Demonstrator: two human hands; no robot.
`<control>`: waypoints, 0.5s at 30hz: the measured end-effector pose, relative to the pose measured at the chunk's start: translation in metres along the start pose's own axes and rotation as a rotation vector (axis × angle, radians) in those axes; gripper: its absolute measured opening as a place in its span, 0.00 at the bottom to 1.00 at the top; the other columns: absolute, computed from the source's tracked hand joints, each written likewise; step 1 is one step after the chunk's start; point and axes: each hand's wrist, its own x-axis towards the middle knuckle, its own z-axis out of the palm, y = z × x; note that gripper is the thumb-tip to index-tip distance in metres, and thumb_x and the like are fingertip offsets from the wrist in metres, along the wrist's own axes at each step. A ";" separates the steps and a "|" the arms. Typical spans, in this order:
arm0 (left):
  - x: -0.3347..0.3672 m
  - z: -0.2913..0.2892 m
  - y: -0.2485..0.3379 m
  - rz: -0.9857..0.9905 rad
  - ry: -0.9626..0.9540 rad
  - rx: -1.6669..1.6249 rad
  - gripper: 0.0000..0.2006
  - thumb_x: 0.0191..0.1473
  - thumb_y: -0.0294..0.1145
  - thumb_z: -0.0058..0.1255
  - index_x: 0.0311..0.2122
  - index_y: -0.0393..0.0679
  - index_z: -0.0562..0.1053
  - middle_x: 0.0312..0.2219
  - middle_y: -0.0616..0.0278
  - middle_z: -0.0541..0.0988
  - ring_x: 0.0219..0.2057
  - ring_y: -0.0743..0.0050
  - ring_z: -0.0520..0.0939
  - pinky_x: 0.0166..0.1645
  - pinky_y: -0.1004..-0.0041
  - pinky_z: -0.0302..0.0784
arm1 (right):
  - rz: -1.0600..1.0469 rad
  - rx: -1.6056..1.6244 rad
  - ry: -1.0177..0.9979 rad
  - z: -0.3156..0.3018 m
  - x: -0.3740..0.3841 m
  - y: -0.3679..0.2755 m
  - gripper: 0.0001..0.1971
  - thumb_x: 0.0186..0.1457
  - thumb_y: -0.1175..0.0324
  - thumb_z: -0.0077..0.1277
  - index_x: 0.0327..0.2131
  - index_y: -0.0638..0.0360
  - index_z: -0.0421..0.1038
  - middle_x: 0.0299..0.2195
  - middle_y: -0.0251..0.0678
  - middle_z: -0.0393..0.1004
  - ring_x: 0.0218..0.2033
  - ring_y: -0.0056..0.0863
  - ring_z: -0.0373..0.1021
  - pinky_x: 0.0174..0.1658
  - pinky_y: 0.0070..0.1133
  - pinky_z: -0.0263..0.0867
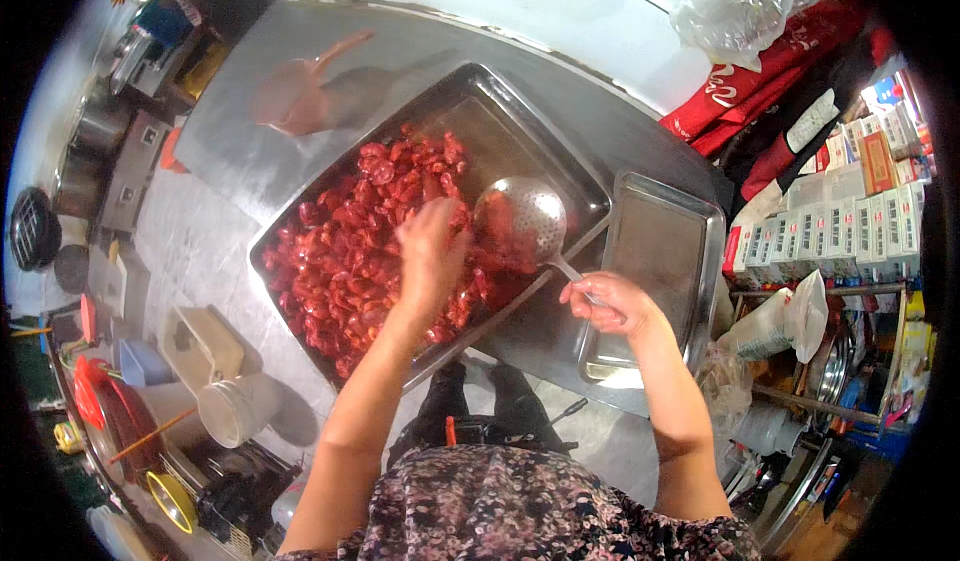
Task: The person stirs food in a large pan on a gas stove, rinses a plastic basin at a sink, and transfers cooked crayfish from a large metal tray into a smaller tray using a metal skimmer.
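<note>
My right hand [610, 303] is closed round the handle of a metal skimmer [522, 219]. The skimmer's round, perforated bowl hangs over the right part of a large, deep metal tray [487, 89]. A thick heap of glossy, dark-red food pieces [345, 261] covers the tray's left and near part; their exact kind is hard to tell. My left hand [430, 253] is over the heap, close to the skimmer's bowl. Motion smears its fingers, and I cannot tell whether they touch or hold any pieces.
A shallower metal tray [655, 226] lies to the right. A reddish dipper [292, 96] sits on the far metal surface. At the left stand a white bucket [232, 411] and a beige plastic bin [200, 341]. Stacked small boxes [835, 236] fill a rack on the right.
</note>
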 end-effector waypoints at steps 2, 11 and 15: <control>-0.011 -0.015 -0.010 -0.116 0.017 -0.007 0.21 0.39 0.23 0.60 0.43 0.38 0.73 0.42 0.48 0.76 0.45 0.48 0.76 0.49 0.59 0.70 | -0.033 0.067 -0.039 0.001 -0.004 0.010 0.13 0.59 0.67 0.45 0.35 0.72 0.68 0.19 0.37 0.69 0.08 0.10 0.53 0.08 0.11 0.48; -0.046 0.003 0.024 -0.035 -0.146 0.166 0.15 0.39 0.30 0.61 0.36 0.42 0.76 0.38 0.58 0.73 0.43 0.56 0.73 0.49 0.60 0.62 | -0.066 0.082 -0.075 0.011 -0.004 0.036 0.13 0.59 0.65 0.45 0.36 0.70 0.68 0.19 0.35 0.68 0.09 0.09 0.53 0.09 0.10 0.47; -0.039 0.000 0.044 0.062 -0.122 0.144 0.17 0.39 0.28 0.61 0.40 0.44 0.76 0.43 0.55 0.73 0.46 0.55 0.72 0.51 0.59 0.63 | -0.217 0.169 -0.024 0.015 -0.029 0.043 0.13 0.59 0.66 0.45 0.35 0.71 0.68 0.19 0.34 0.68 0.09 0.10 0.53 0.10 0.10 0.47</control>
